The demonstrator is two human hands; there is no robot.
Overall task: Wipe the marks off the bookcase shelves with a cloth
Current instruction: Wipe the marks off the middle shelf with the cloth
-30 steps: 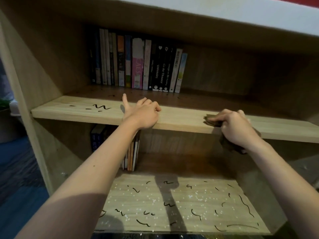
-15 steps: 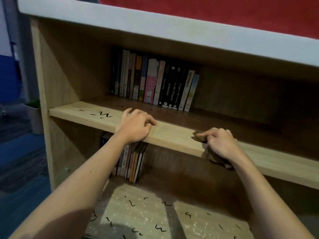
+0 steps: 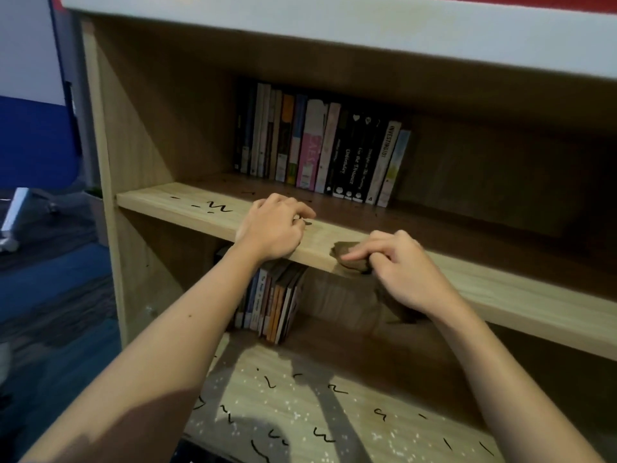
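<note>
A wooden bookcase fills the view. My right hand (image 3: pixel 399 267) presses a dark brown cloth (image 3: pixel 349 259) onto the front edge of the upper shelf (image 3: pixel 521 295); part of the cloth hangs below the edge. My left hand (image 3: pixel 272 228) rests curled over the same shelf's front edge, holding nothing loose. Black squiggle marks (image 3: pixel 213 207) lie on the shelf left of my left hand. The lower shelf (image 3: pixel 394 426) carries several black marks (image 3: pixel 322 436) and white specks.
A row of upright books (image 3: pixel 320 145) stands at the back of the upper shelf. More books (image 3: pixel 270 299) stand on the lower shelf below my left hand. The bookcase's left side panel (image 3: pixel 107 162) borders blue carpet floor (image 3: pixel 50 295).
The view has swung left and upward. My right hand has slid the cloth leftward along the shelf edge, closer to my left hand. My left hand's fingers have curled in.
</note>
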